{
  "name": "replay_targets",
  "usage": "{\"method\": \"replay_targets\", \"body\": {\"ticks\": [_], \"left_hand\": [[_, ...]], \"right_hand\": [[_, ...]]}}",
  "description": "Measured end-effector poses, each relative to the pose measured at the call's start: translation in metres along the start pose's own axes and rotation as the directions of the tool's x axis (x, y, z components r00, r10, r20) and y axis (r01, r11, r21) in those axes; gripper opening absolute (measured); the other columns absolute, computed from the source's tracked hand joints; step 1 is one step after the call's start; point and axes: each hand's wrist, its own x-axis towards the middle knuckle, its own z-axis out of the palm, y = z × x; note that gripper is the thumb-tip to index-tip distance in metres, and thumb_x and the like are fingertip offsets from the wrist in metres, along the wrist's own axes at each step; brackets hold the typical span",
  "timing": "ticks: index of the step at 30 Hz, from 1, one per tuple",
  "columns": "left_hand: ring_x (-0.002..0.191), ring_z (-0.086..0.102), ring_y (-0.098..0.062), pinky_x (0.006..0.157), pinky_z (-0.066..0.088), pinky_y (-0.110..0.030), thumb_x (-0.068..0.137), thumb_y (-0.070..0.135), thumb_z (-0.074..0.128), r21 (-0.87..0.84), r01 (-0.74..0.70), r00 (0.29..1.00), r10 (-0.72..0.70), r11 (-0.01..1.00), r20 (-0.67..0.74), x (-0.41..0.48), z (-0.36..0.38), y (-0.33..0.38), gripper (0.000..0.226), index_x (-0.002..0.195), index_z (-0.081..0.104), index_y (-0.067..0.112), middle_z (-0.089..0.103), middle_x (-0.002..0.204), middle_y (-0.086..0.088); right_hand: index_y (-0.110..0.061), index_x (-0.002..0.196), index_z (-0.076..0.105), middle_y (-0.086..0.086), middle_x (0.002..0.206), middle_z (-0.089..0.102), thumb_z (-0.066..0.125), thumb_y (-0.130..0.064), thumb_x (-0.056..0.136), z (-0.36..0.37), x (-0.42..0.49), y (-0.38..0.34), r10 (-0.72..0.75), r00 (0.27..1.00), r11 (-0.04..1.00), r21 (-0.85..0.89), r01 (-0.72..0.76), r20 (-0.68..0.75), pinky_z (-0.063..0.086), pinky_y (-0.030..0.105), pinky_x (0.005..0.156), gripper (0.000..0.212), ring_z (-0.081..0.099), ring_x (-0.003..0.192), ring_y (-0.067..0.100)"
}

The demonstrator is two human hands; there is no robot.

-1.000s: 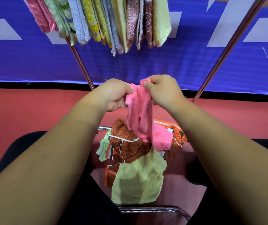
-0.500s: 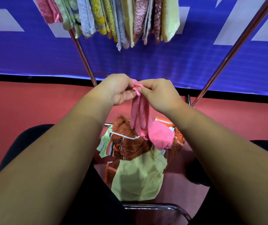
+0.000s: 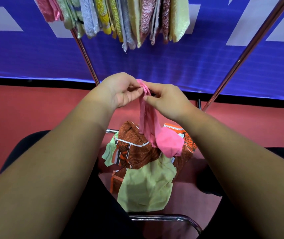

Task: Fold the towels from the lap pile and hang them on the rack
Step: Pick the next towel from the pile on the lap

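Your fingers (image 3: pixel 135 94) are pressed together at the tips, pinching the bunched top edge of the pink towel (image 3: pixel 168 141): the left hand (image 3: pixel 120 91) nips the very top, and the right hand (image 3: pixel 169 100) pinches just beside it, its thumb a little lower on the cloth. From there the towel hangs in a narrow strip, and its lower end rests on the pile in your lap, against the brown patterned cloth (image 3: pixel 137 150) and above the pale green cloth (image 3: pixel 146 187). It looks thin, light and very limp, so it will not keep a crease by itself. I would find two corners of one edge and hold those, not a gathered handful. It may also be a bit slippery. A second ago the same towel hung as a wider, flatter panel between your hands; now your hands have closed up and the cloth is gathered thin. Beyond your hands, the hung towels (image 3: pixel 134 21) crowd the rack (image 3: pixel 251 47) overhead
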Motion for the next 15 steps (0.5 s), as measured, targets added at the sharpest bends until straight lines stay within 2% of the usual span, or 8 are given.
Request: {"method": "replay_targets", "body": {"ticks": [3, 6, 8, 10, 11, 13, 15], "left_hand": [[0.066, 0.074, -0.022, 0.070, 0.065, -0.030, 0.096, -0.018, 0.052, -0.011, 0.009, 1.000, -0.009, 1.000, 0.017, -0.0034, 0.0005, 0.0011, 0.018, 0.087, 0.064, -0.008, 0.063, 0.089, -0.018], [0.081, 0.076, -0.029, 0.068, 0.065, -0.032, 0.096, -0.019, 0.050, -0.047, 0.023, 0.999, -0.021, 0.999, 0.031, -0.0062, 0.0018, 0.0019, 0.015, 0.101, 0.063, -0.012, 0.064, 0.103, -0.026], [0.085, 0.078, -0.034, 0.069, 0.066, -0.034, 0.096, -0.020, 0.048, -0.073, 0.031, 0.999, -0.028, 0.997, 0.035, -0.0060, 0.0022, 0.0021, 0.022, 0.115, 0.059, -0.016, 0.063, 0.117, -0.033], [0.094, 0.078, -0.038, 0.078, 0.067, -0.038, 0.095, -0.022, 0.048, -0.080, 0.033, 0.999, -0.029, 0.996, 0.040, -0.0074, 0.0041, 0.0030, 0.032, 0.125, 0.056, -0.016, 0.060, 0.127, -0.037], [0.099, 0.078, -0.039, 0.084, 0.066, -0.040, 0.094, -0.024, 0.048, -0.053, 0.010, 0.999, -0.007, 0.999, 0.046, -0.0074, 0.0048, 0.0038, 0.037, 0.127, 0.054, -0.010, 0.059, 0.126, -0.037], [0.101, 0.077, -0.032, 0.085, 0.066, -0.039, 0.091, -0.024, 0.052, 0.139, -0.085, 0.995, 0.078, 0.987, 0.057, -0.0045, 0.0038, 0.0036, 0.055, 0.131, 0.054, 0.013, 0.060, 0.120, -0.030], [0.087, 0.075, -0.019, 0.074, 0.065, -0.032, 0.091, -0.016, 0.060, 0.447, -0.164, 0.986, 0.137, 0.879, 0.092, -0.0049, 0.0023, 0.0012, 0.059, 0.131, 0.066, 0.027, 0.068, 0.109, -0.016]], "right_hand": [[-0.045, 0.142, 0.065, -0.025, 0.133, 0.070, 0.074, -0.024, 0.094, 0.0008, -0.0003, 0.0011, -0.007, 0.999, 1.000, 0.025, 0.008, -0.043, 0.050, 0.024, 0.109, 0.053, 0.063, 0.123, -0.009], [-0.045, 0.136, 0.070, -0.024, 0.124, 0.075, 0.073, -0.026, 0.095, -0.0009, 0.0004, 0.0019, -0.007, 0.996, 1.000, -0.008, 0.006, -0.093, 0.052, 0.028, 0.105, 0.046, 0.065, 0.120, -0.007], [-0.046, 0.132, 0.072, -0.023, 0.121, 0.076, 0.068, -0.026, 0.098, -0.0032, -0.0002, -0.0001, -0.015, 0.991, 0.999, -0.044, 0.009, -0.132, 0.054, 0.027, 0.100, 0.040, 0.067, 0.117, -0.005], [-0.044, 0.128, 0.075, -0.022, 0.117, 0.078, 0.063, -0.025, 0.100, -0.0050, -0.0011, -0.0026, -0.012, 0.985, 0.999, -0.042, 0.005, -0.171, 0.054, 0.023, 0.095, 0.036, 0.069, 0.111, -0.004], [-0.043, 0.126, 0.077, -0.021, 0.115, 0.078, 0.062, -0.026, 0.100, -0.0055, -0.0011, -0.0032, -0.002, 0.983, 0.999, -0.031, -0.004, -0.183, 0.054, 0.023, 0.093, 0.034, 0.069, 0.108, -0.003], [-0.039, 0.123, 0.078, -0.018, 0.110, 0.080, 0.061, -0.028, 0.101, -0.0055, -0.0001, -0.0038, 0.026, 0.982, 1.000, 0.007, -0.025, -0.186, 0.055, 0.026, 0.092, 0.030, 0.070, 0.103, -0.001], [-0.038, 0.122, 0.078, -0.016, 0.108, 0.080, 0.061, -0.032, 0.103, -0.0045, 0.0016, -0.0038, 0.048, 0.985, 0.999, 0.027, -0.044, -0.164, 0.055, 0.029, 0.094, 0.027, 0.070, 0.104, 0.001]]}}
